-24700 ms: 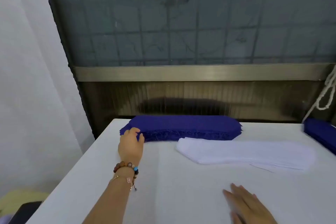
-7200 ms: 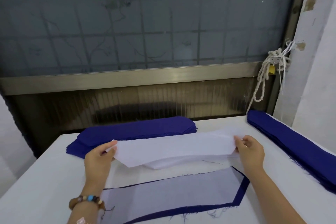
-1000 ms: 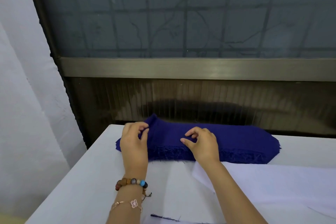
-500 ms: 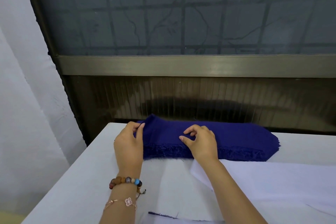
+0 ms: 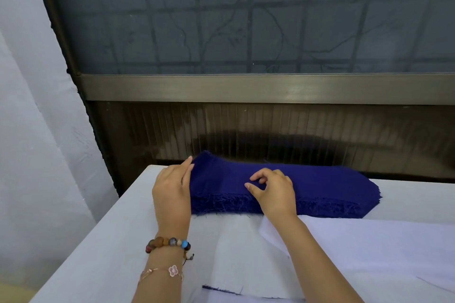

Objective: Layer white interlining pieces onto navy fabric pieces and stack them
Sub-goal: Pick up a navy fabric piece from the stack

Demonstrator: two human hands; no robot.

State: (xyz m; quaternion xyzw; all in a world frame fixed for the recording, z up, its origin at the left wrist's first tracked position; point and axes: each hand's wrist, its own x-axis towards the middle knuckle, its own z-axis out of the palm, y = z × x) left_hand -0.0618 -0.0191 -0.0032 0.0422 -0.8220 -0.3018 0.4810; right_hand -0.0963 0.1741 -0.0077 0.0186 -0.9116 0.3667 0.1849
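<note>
Head cam: the navy pile (image 5: pixel 320 187) sits on the tabletop (image 5: pixel 98 253) right up against the window (image 5: pixel 246 19) side, and both hands are on its left part, a little way apart. The left hand (image 5: pixel 172 192) is at the pile's left end with fairly straight fingers against a corner that's lifted up. Its thumb is hidden, so I can't tell if it's actually gripping. The right hand (image 5: pixel 275 192) rests on top of the pile, just right of the left one, with thumb and forefinger curled into a pinch on the top layer. Looks to me like the step is peeling one navy piece off. My tip would be to get only the top layer. The near edge of the pile is super frayed and the threads probably cling, so I'd rub the corner to split the layers, lift slowly from the left end, and keep the rest of the pile pressed down so it doesn't slide. Counts: one navy pile (way too many layers to count), one stack of white interlining (image 5: pixel 369 248) touching the pile's near edge on the right, one layered piece (image 5: pixel 234 299) poking in well nearer than the pile, two hands, and two bracelets (image 5: pixel 170 243) on the left wrist.
</note>
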